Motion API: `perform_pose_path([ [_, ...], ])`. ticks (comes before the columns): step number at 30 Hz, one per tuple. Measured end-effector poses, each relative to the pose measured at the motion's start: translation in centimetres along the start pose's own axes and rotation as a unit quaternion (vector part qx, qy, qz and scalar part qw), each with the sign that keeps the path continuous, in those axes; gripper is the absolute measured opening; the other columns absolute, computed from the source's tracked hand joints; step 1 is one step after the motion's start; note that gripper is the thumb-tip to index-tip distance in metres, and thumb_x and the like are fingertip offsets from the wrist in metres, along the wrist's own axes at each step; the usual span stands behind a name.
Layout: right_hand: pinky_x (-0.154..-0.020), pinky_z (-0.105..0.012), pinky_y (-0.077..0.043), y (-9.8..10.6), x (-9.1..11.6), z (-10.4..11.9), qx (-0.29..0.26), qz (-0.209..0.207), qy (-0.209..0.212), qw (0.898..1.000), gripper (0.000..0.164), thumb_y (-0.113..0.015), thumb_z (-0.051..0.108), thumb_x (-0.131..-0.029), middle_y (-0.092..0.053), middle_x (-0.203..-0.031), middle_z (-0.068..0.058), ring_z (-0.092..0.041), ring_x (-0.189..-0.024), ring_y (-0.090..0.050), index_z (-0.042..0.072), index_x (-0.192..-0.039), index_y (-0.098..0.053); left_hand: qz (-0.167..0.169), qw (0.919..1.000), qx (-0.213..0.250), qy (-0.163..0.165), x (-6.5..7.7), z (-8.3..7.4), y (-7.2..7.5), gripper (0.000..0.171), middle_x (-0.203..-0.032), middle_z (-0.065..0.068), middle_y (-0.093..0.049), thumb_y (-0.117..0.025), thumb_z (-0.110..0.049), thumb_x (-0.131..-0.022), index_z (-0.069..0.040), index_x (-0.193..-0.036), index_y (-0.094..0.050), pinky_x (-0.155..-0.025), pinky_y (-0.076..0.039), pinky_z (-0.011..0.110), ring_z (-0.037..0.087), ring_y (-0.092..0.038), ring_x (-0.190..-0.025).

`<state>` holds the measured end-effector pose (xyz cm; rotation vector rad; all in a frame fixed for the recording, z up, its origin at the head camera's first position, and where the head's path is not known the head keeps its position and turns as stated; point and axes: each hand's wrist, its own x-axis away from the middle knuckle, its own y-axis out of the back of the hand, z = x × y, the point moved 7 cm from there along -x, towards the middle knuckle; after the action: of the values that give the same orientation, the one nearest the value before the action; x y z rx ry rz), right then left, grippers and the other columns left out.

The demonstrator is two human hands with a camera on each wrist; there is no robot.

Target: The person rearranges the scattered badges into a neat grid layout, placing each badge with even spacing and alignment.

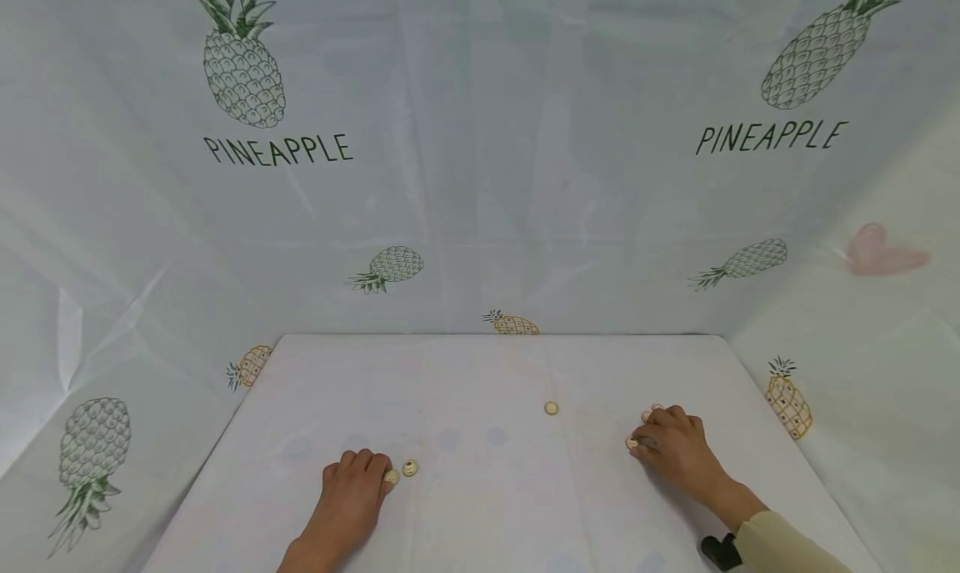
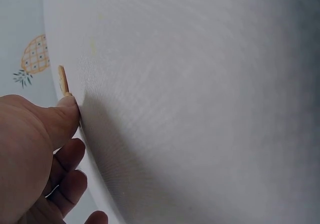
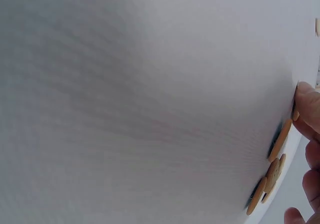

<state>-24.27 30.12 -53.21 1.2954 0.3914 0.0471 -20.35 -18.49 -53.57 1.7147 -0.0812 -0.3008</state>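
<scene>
While both hands rest on the white table (image 1: 480, 506) | left hand (image 1: 348, 494): fingertip presses a wooden button (image 1: 391, 476), second button (image 1: 409, 468) just beside | right hand (image 1: 675, 452): curled, pinching several buttons (image 3: 272, 176) | best slide flat, light pressure; lone button (image 1: 551, 408) lies between.

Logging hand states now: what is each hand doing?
Left hand: fingers curled, fingertips on a button; whether it grips it cannot be told.
Right hand: fingers curled over buttons; grip cannot be told.

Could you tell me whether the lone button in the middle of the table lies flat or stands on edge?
Flat: the lone button shows its round face on the table.
</scene>
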Motion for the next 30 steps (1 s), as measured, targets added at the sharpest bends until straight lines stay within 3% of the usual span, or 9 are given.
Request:
perform_pose_path([
  [4, -0.089, -0.064, -0.040, 0.3, -0.2, 0.4, 0.001, -0.013, 0.013, 1.000, 0.013, -0.089, 0.023, -0.085, -0.070, -0.111, -0.007, -0.034, -0.110, -0.056, 0.022, -0.092, -0.078, 0.002, 1.0000, 0.002, 0.001, 0.0, 0.0, 0.0, 0.022, -0.098, -0.003, -0.061, -0.081, -0.025, -0.093, -0.015, -0.106, -0.067, -0.086, -0.049, 0.052, 0.019, -0.053, -0.095],
  [9, -0.087, -0.060, -0.040, 1.1, -0.7, 1.2, 0.023, -0.067, 0.067, 0.995, 0.022, -0.089, 0.019, -0.081, -0.060, -0.096, 0.004, -0.027, -0.100, -0.053, 0.019, -0.091, -0.070, 0.010, 0.9999, 0.006, 0.006, 0.0, 0.0, 0.0, 0.021, -0.100, -0.002, -0.062, -0.081, -0.025, -0.094, -0.015, -0.107, -0.068, -0.087, -0.050, 0.054, 0.020, -0.054, -0.096],
  [14, -0.087, -0.055, -0.039, 1.4, -1.8, 2.3, 0.044, -0.109, 0.112, 0.987, 0.022, -0.082, 0.018, -0.082, -0.060, -0.094, 0.003, -0.027, -0.098, -0.053, 0.016, -0.094, -0.065, 0.018, 0.9997, 0.006, 0.015, 0.0, 0.1, 0.0, 0.021, -0.100, -0.001, -0.062, -0.079, -0.026, -0.095, -0.015, -0.108, -0.068, -0.088, -0.050, 0.054, 0.020, -0.054, -0.097],
  [25, -0.089, -0.052, -0.039, 0.2, -4.8, 6.3, 0.052, -0.107, 0.156, 0.981, 0.020, -0.079, 0.022, -0.084, -0.056, -0.091, 0.001, -0.024, -0.094, -0.050, 0.014, -0.094, -0.062, 0.021, 0.9996, 0.009, 0.020, -0.2, 0.5, -0.5, 0.022, -0.098, -0.003, -0.060, -0.080, -0.026, -0.094, -0.015, -0.107, -0.067, -0.088, -0.050, 0.054, 0.019, -0.052, -0.094],
  [30, -0.089, -0.050, -0.039, -0.1, -6.3, 7.8, 0.047, -0.095, 0.157, 0.982, 0.020, -0.080, 0.023, -0.086, -0.055, -0.091, 0.003, -0.021, -0.093, -0.047, 0.015, -0.094, -0.063, 0.024, 0.9995, 0.010, 0.020, -0.3, 0.4, -0.8, 0.021, -0.097, -0.004, -0.059, -0.080, -0.027, -0.094, -0.016, -0.107, -0.067, -0.088, -0.049, 0.053, 0.018, -0.052, -0.095],
])
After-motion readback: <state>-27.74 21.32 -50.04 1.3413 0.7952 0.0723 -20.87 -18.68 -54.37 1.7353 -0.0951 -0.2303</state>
